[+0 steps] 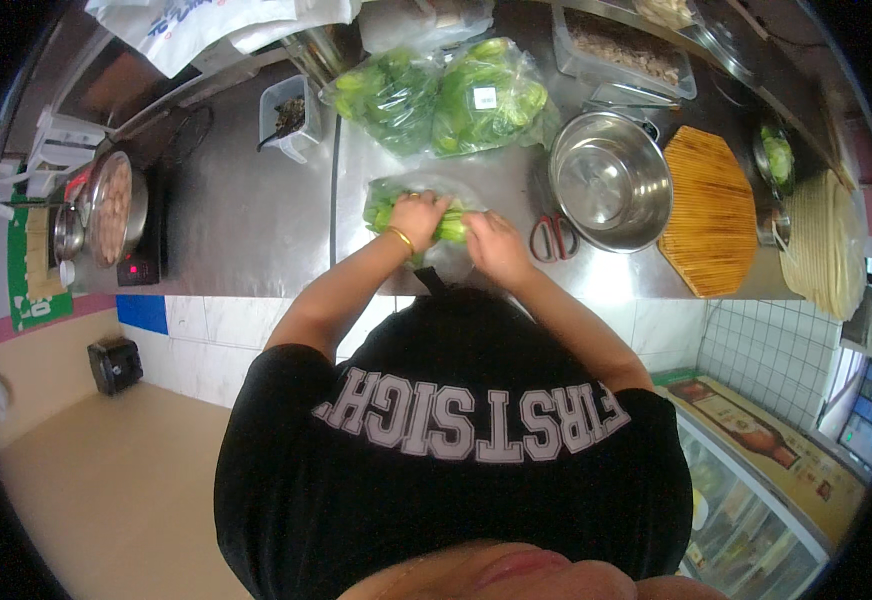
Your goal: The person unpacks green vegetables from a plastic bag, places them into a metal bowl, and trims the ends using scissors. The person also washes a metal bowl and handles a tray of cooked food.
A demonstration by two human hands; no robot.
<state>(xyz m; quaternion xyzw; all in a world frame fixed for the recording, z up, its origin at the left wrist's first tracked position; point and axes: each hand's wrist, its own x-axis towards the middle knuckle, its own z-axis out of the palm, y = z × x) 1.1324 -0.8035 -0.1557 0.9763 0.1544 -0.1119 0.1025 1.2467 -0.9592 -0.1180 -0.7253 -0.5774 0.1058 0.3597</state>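
Observation:
A bunch of leafy green vegetables (pixel 451 225) lies on a clear plastic bag on the steel counter before me. My left hand (pixel 419 219), with a gold bangle at the wrist, rests over the bunch and holds it down. At the stalk end on the right is my right hand (pixel 494 244), its fingers curled at the stalks; whether they grip anything cannot be told. Red-handled scissors (pixel 554 238) lie to the right of that hand. Beyond my hands are two filled bags of greens, one at the left (pixel 387 97) and one at the right (pixel 488 101).
An empty steel pot (pixel 608 184) stands beside a slatted wooden board (pixel 708 214) on the right. A plastic tub with dark contents (pixel 290 120) is at the back left. Farther left, a pan of round items (pixel 112 210) sits by an induction cooker (pixel 140 270).

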